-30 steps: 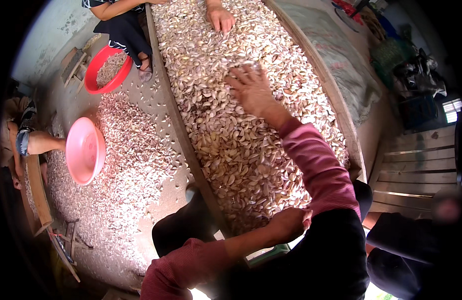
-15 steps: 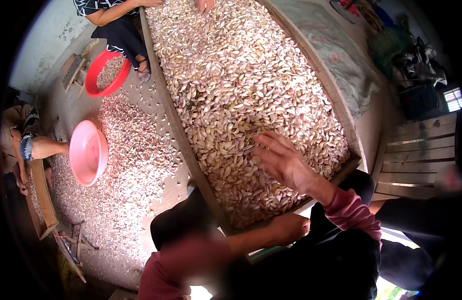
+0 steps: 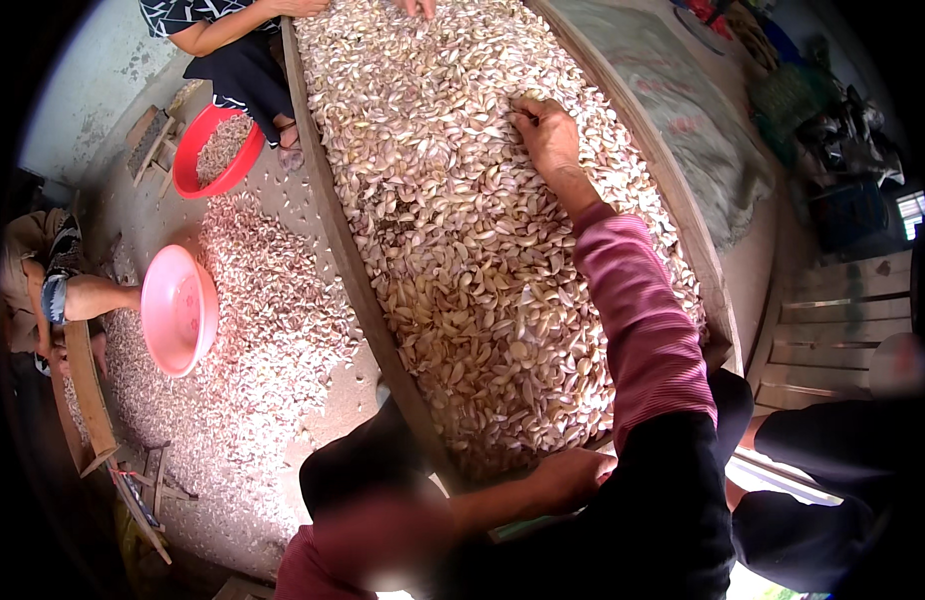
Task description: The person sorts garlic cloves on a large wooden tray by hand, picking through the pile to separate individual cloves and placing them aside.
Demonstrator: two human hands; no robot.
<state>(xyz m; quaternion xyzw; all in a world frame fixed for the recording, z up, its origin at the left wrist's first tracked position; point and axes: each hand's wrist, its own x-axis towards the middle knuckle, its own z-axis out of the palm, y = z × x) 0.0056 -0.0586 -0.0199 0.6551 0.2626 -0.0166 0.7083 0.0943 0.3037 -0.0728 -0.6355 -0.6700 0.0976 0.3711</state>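
Observation:
A long wooden tray [image 3: 335, 215] stretches away from me, spread with loose garlic cloves [image 3: 463, 265]. Over its far middle part my right hand [image 3: 549, 138] reaches down, fingers bent and drawn together at the cloves. Whatever lies between those fingertips is too small to make out. My left hand [image 3: 573, 478] rests closed by the tray's near end, over my lap; its curled fingers hide anything inside. At the tray's far end another person's hand [image 3: 417, 8] touches the cloves, and that person's arm [image 3: 228, 32] lies along the left edge.
On the floor to the left lies a heap of cloves [image 3: 268, 290]. Beside it are a pink basin [image 3: 165, 325] and a red basin [image 3: 183, 160] holding cloves. A second person's leg [image 3: 103, 297] shows at far left. Pale sacking [image 3: 673, 120] and a slatted wooden piece [image 3: 833, 315] are at right.
My right hand has moved forward, away from me, from the near part of the tray to farther up, and its fingers have drawn in. My left hand stays about where it was.

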